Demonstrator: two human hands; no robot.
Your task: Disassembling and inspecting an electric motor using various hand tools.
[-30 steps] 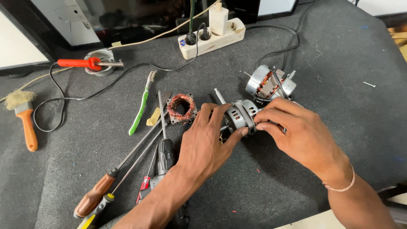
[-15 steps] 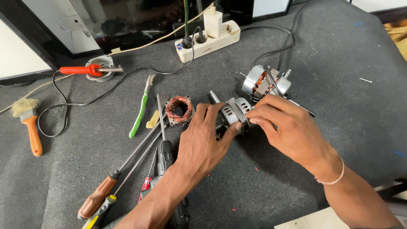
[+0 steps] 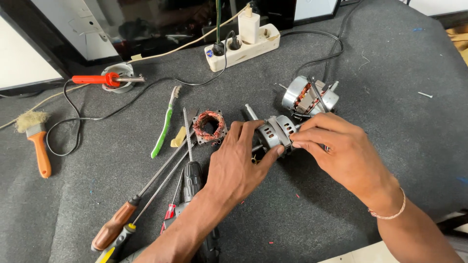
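Both of my hands grip a small grey metal motor housing (image 3: pixel 275 130) with slotted vents and a shaft sticking out toward the upper left. It sits on the dark grey mat in the middle of the view. My left hand (image 3: pixel 240 163) wraps its near left side, thumb against the casing. My right hand (image 3: pixel 336 148) pinches its right end with the fingertips. Just behind it lies a second motor part (image 3: pixel 308 96) with copper windings showing. A square stator with reddish copper coil (image 3: pixel 210 125) rests to the left of my left hand.
Several screwdrivers (image 3: pixel 146 187) lie at lower left, beside a green toothbrush (image 3: pixel 163 127). A red-handled soldering iron (image 3: pixel 100 79) rests on its stand at upper left, an orange brush (image 3: pixel 36 143) at far left. A white power strip (image 3: pixel 243 44) with plugs sits at the top.
The view has shifted slightly; my hands keep their hold on the motor housing, with my right fingertips shifting a little at its right end.
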